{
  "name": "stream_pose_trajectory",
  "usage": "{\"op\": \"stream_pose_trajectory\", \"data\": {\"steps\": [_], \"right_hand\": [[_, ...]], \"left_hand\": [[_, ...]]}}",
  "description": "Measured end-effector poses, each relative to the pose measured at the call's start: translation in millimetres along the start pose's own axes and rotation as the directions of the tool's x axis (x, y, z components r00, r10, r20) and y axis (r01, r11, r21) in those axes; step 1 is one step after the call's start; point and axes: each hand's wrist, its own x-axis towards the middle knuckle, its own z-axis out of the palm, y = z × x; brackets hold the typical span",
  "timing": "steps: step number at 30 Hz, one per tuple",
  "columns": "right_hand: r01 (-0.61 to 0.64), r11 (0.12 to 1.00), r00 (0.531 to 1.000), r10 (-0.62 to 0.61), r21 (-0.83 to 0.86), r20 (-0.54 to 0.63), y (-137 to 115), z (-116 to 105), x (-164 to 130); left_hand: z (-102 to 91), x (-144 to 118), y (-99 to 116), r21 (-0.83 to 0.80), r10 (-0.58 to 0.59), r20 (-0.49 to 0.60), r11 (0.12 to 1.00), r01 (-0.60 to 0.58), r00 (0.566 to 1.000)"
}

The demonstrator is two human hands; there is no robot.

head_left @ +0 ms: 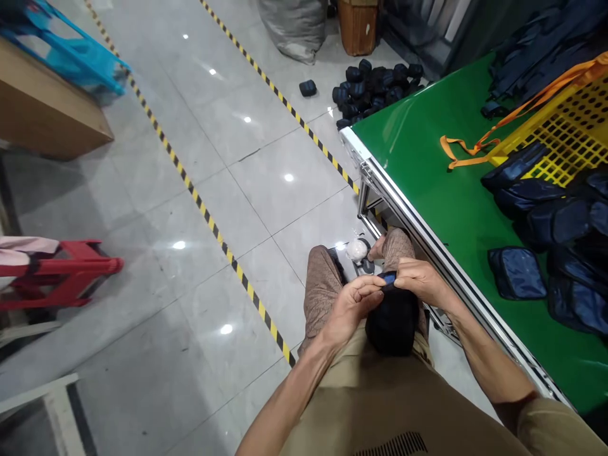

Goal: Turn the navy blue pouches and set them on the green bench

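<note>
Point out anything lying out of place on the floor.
One dark rolled pouch lies alone by the striped floor tape, apart from the heap of pouches near the green table.

Green table (427, 164) at right, yellow basket (565, 133) on it, orange strap (463, 149) trailing. Navy pouches (541, 209) stacked beside basket. Pile of dark rolled bundles (375, 88) on floor beyond table. Yellow-black floor tape (209, 221) running diagonally. Red stool (66, 272) far left, grey sack (294, 28) up top.
</note>
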Motion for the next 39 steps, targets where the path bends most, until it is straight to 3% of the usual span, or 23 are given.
{"op": "stream_pose_trajectory", "data": {"steps": [2, 4, 8, 11, 13, 15, 17, 19, 21, 24, 26, 29, 32, 35, 37, 39], "right_hand": [[-0.027, 1.000, 0.998, 0.027, -0.013, -0.054, 2, 4, -13], [-0.081, 0.995, 0.992, 0.076, -0.053, -0.099, -2, 6, -29], [-0.272, 0.948, 0.962, 0.261, -0.168, -0.084, -21, 9, -58], [-0.347, 0.921, 0.935, 0.324, -0.178, -0.144, -34, 11, -73], [-0.393, 0.916, 0.913, 0.377, -0.086, -0.154, -42, 11, -79], [-0.447, 0.891, 0.889, 0.452, 0.074, -0.073, -50, 7, -84], [-0.515, 0.817, 0.851, 0.523, 0.259, 0.044, -57, 2, -86], [-0.575, 0.720, 0.801, 0.593, 0.390, 0.087, -60, -3, -85], [-0.600, 0.681, 0.744, 0.668, 0.420, -0.021, -56, -8, -81], [-0.573, 0.758, 0.648, 0.651, 0.311, -0.394, -37, -10, -71], [-0.565, 0.793, 0.651, 0.598, 0.227, -0.467, -21, -9, -67], [-0.602, 0.756, 0.715, 0.654, 0.259, -0.248, -6, -4, -70], [-0.642, 0.649, 0.666, 0.736, 0.408, -0.123, -4, 3, -78], [-0.624, 0.493, 0.618, 0.786, 0.606, -0.003, -9, 7, -83], [-0.606, 0.398, 0.615, 0.783, 0.688, 0.089, -12, 7, -82], [-0.598, 0.366, 0.628, 0.767, 0.713, 0.133, -14, 6, -80]], "left_hand": [[2.1, -4, 0, -0.179, -0.074, 0.005, 0.981, 0.074, 0.997], [2.8, -8, 4, -0.262, -0.069, -0.023, 0.963, 0.061, 0.997], [2.9, -14, 14, -0.302, -0.012, -0.046, 0.953, -0.003, 0.999], [2.7, -13, 14, -0.301, 0.014, -0.035, 0.953, -0.024, 0.999], [1.7, -10, 12, -0.295, 0.019, -0.053, 0.955, -0.033, 0.998], [0.5, -9, 10, -0.283, 0.016, -0.073, 0.958, -0.036, 0.997], [0.6, -9, 9, -0.277, 0.015, -0.079, 0.960, -0.037, 0.997], [3.2, -12, 11, -0.284, 0.029, -0.088, 0.957, -0.053, 0.996], [8.0, -13, 12, -0.288, 0.075, -0.121, 0.951, -0.107, 0.990], [15.0, -12, 7, -0.259, 0.191, -0.193, 0.936, -0.237, 0.963], [16.8, -9, -2, -0.237, 0.234, -0.206, 0.930, -0.280, 0.950], [14.2, -7, -19, -0.203, 0.204, -0.152, 0.951, -0.232, 0.967], [9.5, -7, -28, -0.149, 0.156, -0.107, 0.974, -0.171, 0.982], [6.1, 0, -28, -0.161, 0.123, -0.155, 0.976, -0.148, 0.980], [2.7, 9, -25, -0.194, 0.061, -0.178, 0.976, -0.096, 0.982], [-3.5, 20, -20, -0.172, -0.038, -0.115, 0.985, 0.018, 0.993]]}}
